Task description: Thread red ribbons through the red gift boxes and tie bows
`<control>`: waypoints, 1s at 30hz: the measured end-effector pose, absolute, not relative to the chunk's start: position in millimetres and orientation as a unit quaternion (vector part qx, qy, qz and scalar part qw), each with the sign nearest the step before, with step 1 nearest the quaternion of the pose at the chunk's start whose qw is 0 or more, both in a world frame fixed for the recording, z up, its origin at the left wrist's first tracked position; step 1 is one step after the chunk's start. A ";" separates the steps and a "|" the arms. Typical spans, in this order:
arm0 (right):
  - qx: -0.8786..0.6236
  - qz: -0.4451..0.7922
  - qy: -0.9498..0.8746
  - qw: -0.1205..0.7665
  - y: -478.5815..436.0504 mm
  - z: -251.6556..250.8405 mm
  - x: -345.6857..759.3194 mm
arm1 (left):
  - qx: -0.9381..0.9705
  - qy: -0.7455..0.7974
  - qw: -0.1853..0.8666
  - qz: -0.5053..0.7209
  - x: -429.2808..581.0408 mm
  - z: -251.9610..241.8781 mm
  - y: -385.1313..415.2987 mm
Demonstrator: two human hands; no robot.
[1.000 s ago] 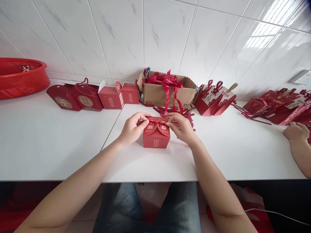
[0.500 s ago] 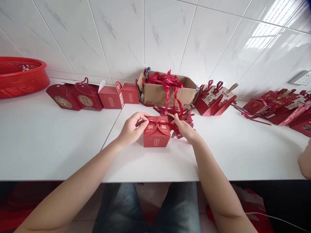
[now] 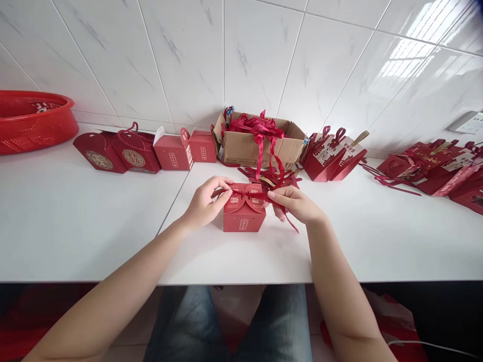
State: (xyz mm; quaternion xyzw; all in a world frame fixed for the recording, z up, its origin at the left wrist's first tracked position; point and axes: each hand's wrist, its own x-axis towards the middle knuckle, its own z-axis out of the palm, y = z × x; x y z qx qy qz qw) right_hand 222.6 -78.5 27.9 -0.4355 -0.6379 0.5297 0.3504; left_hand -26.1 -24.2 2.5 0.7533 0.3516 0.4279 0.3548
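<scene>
A small red gift box (image 3: 244, 221) with pale printed characters stands upright on the white table in front of me. Its curved top flaps are folded shut, and a red ribbon (image 3: 259, 195) runs across them. At the box's upper left corner, my left hand (image 3: 208, 201) pinches one side of the ribbon. My right hand (image 3: 296, 203), just right of the box, has the other side between thumb and fingers; a loose tail hangs below it toward the tabletop. Behind the box lies a heap of flat dark red strips (image 3: 289, 177), partly covered by ribbon.
An open cardboard box (image 3: 245, 146) full of red ribbons stands against the tiled wall. Finished-looking red boxes (image 3: 136, 153) line the back left, others (image 3: 320, 158) the back right. A red plastic basket (image 3: 37, 128) is at far left. The table's front edge (image 3: 241, 282) runs before my knees.
My right hand has turned and shifted slightly right and down, its thumb now on the ribbon beside the box. A ribbon tail now shows below it. My left hand stays put.
</scene>
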 end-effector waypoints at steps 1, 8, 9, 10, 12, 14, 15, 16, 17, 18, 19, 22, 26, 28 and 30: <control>-0.418 0.542 -0.630 0.367 -78.0 26.2 221.8 | 0.754 0.350 0.355 0.427 -25.9 2.5 -24.3; -0.378 0.521 -0.616 0.454 -77.7 22.8 214.4 | 0.765 0.338 0.353 0.420 -23.7 1.7 -25.5; -0.381 0.509 -0.616 0.465 -78.0 23.1 214.0 | 0.765 0.337 0.354 0.419 -23.7 1.4 -25.8; -0.383 0.497 -0.615 0.478 -78.3 23.3 213.9 | 0.765 0.337 0.355 0.417 -23.8 1.1 -26.0; -0.388 0.484 -0.604 0.500 -79.3 23.8 214.0 | 0.767 0.339 0.352 0.416 -24.7 1.7 -26.2; -0.402 0.478 -0.595 0.506 -80.5 24.2 214.0 | 0.774 0.336 0.339 0.415 -25.9 5.2 -25.8; -0.414 0.469 -0.598 0.501 -81.2 24.4 213.7 | 0.781 0.335 0.327 0.413 -26.4 8.6 -25.3; -0.426 0.455 -0.606 0.494 -81.7 24.6 213.2 | 0.788 0.334 0.314 0.411 -26.4 13.2 -24.6; -0.438 0.432 -0.618 0.490 -82.2 24.7 212.5 | 0.793 0.333 0.302 0.410 -25.7 18.7 -23.8; -0.447 0.396 -0.635 0.490 -82.3 24.6 211.5 | 0.799 0.333 0.291 0.408 -24.0 25.0 -22.9; -0.452 0.345 -0.658 0.494 -82.1 24.2 210.5 | 0.803 0.332 0.284 0.406 -21.2 31.5 -22.0; -0.441 0.135 -0.722 0.516 -79.8 21.2 208.2 | 0.840 0.308 0.276 0.352 -6.3 49.4 -20.3; -0.419 -0.055 -0.730 0.537 -74.4 15.3 208.8 | 0.889 0.286 0.244 0.263 16.8 61.6 -20.9; -0.424 -0.114 -0.711 0.549 -71.9 12.9 209.6 | 0.894 0.300 0.217 0.252 23.8 62.1 -22.3; -0.447 -0.162 -0.684 0.553 -70.4 11.4 209.2 | 0.891 0.313 0.194 0.265 27.2 59.4 -24.5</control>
